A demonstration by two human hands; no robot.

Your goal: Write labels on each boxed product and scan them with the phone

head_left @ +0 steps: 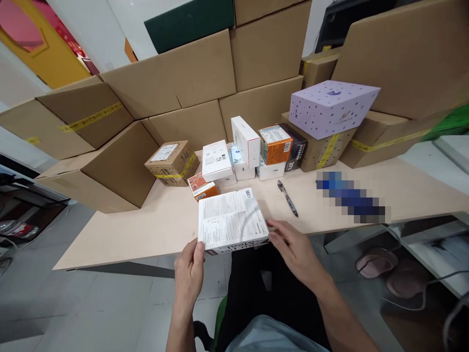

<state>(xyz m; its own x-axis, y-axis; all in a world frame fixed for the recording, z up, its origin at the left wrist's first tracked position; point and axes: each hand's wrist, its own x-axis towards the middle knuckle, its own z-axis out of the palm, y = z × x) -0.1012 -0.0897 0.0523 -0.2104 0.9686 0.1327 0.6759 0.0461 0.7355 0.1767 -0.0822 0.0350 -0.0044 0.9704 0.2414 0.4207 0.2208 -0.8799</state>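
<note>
A flat white box (234, 220) with printed text and a barcode spans the space between my hands at the table's front edge. My left hand (189, 266) grips its near left corner, thumb along the side. At the near right corner, my right hand (291, 247) holds the box with thumb and fingers; some fingertips are hidden behind it. Just beyond stands a small orange box (202, 187), partly covered by the white box. A black pen (287, 198) lies on the table to the right.
Behind are white boxes (217, 160), an upright white box (245, 142), an orange-green box (275, 144) and a small carton (172, 164). A lilac box (331, 107) tops a carton at right. Large cardboard boxes (205, 68) wall the back of the table (120, 234). A blurred blue patch (348, 195) covers something.
</note>
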